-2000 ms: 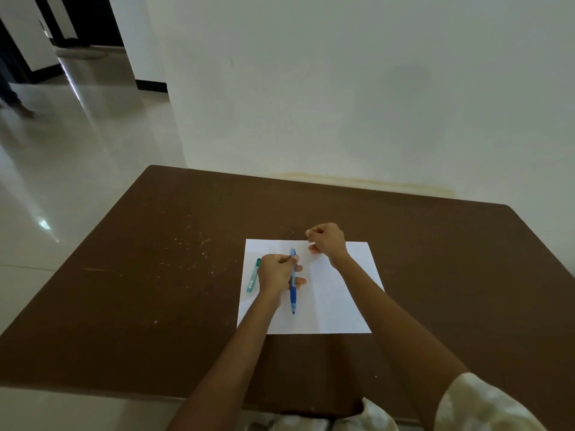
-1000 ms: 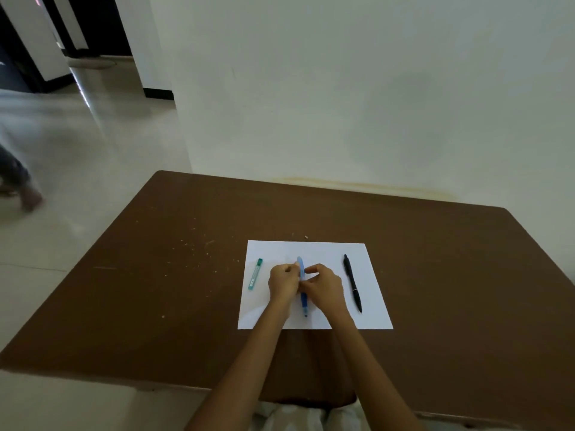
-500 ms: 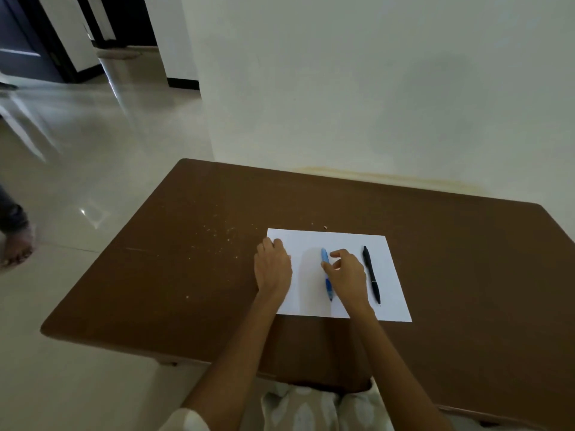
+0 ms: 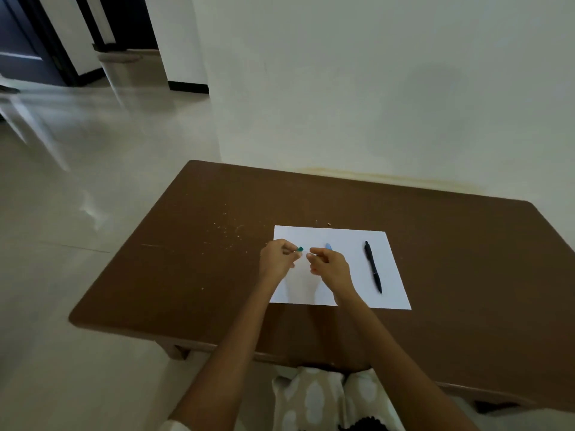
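Teal tube [image 4: 300, 248]: gripped in the left hand [image 4: 275, 261], whose fingers are curled round it. Only its short end is seen, projecting toward 3 o'clock from between thumb and forefinger, over the left part of the white sheet [image 4: 348, 239].

Right hand [image 4: 330, 268]: held just beside the tube's end, at its 3 o'clock. The fingers are curled, with thumb and forefinger drawn together, but whether anything is pinched cannot be told. The two hands are near each other and are not seen to touch.

Blue pen [image 4: 328, 245]: laid on the sheet and mostly hidden by the right hand. Only its pale end is shown, at the hand's 12 o'clock.

Black pen [image 4: 373, 268]: laid lengthwise on the sheet at 3 o'clock of the right hand, apart from it, with its tip pointed to 6 o'clock.

Brown worktop [image 4: 466, 259]: the sheet is carried toward its near edge. Pale specks are scattered at 10 o'clock of the sheet.
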